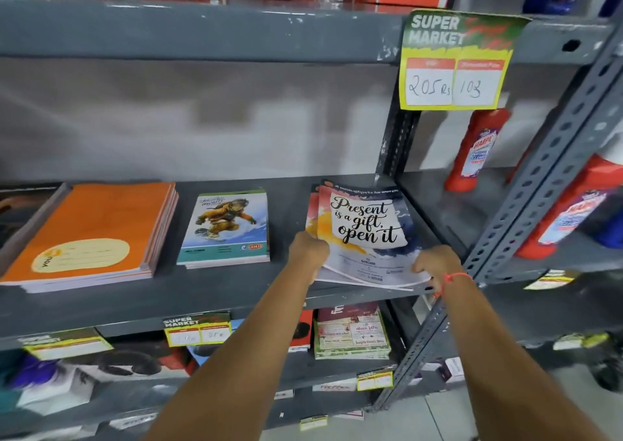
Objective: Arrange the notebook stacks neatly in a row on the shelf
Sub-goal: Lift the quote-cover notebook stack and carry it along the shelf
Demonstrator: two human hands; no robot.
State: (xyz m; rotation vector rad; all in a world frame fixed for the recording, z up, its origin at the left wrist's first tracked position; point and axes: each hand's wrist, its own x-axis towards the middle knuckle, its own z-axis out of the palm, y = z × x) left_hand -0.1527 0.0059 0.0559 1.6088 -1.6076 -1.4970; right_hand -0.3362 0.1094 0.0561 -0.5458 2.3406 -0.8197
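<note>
Nearest, two bare forearms reach up to the grey shelf point(236, 289). The left hand point(308, 250) is curled closed on the near left corner of the "Present is a gift" notebook stack point(365, 235), and the right hand point(435, 263), with a red thread at the wrist, is closed on its near right corner. Held at both corners like this, the loose, fanned covers can probably be squared and slid as one. The stack's near edge is lifted off the shelf, its far edge close to the upright at the right end. Further left lie the snowboarder notebook stack point(224, 228) and the orange notebook stack point(91, 235), flat and spaced apart, so this third stack seems meant to close the row.
</note>
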